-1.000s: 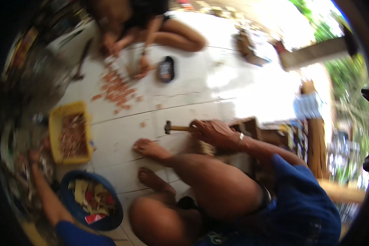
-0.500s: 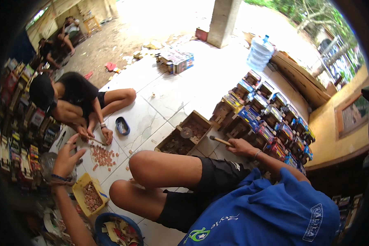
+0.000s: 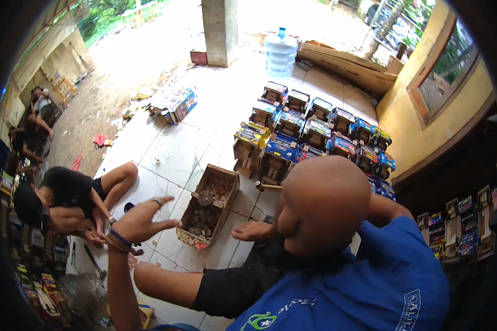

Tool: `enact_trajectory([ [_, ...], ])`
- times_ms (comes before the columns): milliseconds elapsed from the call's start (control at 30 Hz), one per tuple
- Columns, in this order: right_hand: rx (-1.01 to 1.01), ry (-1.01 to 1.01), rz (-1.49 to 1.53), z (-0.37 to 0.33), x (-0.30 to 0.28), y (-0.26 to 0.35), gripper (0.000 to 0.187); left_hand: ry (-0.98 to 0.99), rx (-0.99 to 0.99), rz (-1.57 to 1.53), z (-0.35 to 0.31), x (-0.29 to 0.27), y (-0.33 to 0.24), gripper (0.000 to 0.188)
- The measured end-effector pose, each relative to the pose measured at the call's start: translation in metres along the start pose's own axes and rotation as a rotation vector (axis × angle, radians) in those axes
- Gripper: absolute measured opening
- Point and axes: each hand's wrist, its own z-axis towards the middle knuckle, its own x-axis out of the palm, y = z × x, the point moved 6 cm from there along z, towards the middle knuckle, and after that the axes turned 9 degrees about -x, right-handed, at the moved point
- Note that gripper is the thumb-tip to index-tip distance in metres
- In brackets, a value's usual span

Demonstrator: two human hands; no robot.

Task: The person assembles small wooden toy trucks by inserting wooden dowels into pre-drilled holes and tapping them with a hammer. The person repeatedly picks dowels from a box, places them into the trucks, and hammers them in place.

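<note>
My left hand point(image 3: 141, 223) is raised at the left with its fingers and thumb spread, holding nothing; dark bands circle its wrist. Beyond its thumb stands an open wooden box point(image 3: 224, 213) with small wood pieces and a round disc point(image 3: 205, 197) inside. My raised right knee point(image 3: 326, 204) hides my right hand; only its forearm point(image 3: 389, 208) shows behind. From behind that knee juts a hammer point(image 3: 268, 186) with a dark head and pale wooden handle, just right of the box. Whether my fingers are on the handle is hidden.
Rows of toy trucks point(image 3: 315, 129) stand at the right. A clear blue water jug point(image 3: 280, 54) is near the pillar point(image 3: 220, 33). A person in black point(image 3: 66, 190) sits at the left. More toys point(image 3: 458, 226) are stacked at far right. A yellow container point(image 3: 145, 314) is at the bottom.
The view has shifted toward the right. My right knee has come up, covering my right hand. My left hand now overlaps the seated person's side. The hammer stays to the box's right.
</note>
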Motion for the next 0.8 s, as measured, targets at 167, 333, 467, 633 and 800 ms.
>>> enact_trajectory([
  [167, 0.138, -0.313, 0.266, -0.001, 0.022, -0.016, 0.039, 0.288, -0.068, 0.043, 0.059, 0.022, -0.018, 0.071],
  [333, 0.170, -0.396, 0.270, -0.016, 0.009, -0.002, 0.036, 0.205, 0.064, -0.061, 0.139, 0.023, -0.013, 0.070],
  [467, 0.220, -0.371, 0.211, -0.026, -0.034, 0.035, 0.034, 0.142, 0.009, -0.021, 0.157, 0.006, 0.015, 0.065],
  [633, 0.402, -0.195, 0.100, -0.033, -0.078, 0.068, 0.031, 0.090, -0.189, -0.157, 0.139, -0.008, 0.067, 0.062],
  [800, -0.084, -0.627, -0.173, -0.082, -0.105, 0.109, 0.055, 0.151, -0.308, -0.674, 0.168, 0.071, 0.091, 0.056],
])
